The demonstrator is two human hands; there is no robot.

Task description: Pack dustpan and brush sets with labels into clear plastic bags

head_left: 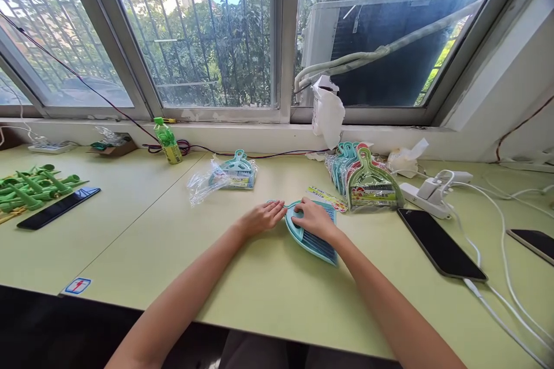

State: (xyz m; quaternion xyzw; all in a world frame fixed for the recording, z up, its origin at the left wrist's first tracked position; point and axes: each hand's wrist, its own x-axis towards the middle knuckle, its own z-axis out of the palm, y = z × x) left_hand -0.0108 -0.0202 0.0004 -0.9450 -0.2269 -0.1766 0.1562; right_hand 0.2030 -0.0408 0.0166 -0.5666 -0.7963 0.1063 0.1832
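Observation:
A light-blue dustpan (303,239) lies on the table in front of me, its handle to the left and its wide edge to the right. A small hand brush (318,244) with dark bluish bristles rests in it. My right hand (317,219) is curled over the brush's top, thumb and fingers gripping it. My left hand (263,218) lies with straight fingers over the dustpan's handle, which it mostly hides. Just behind the dustpan is a colourful printed card (326,199).
Several bagged dustpan sets (374,184) stand at the right rear; another bagged set (238,173) lies at the back. A power strip (426,199), white cables and a phone (441,245) are at right. Green plastic parts (34,187), another phone (58,207) and a bottle (168,141) are left.

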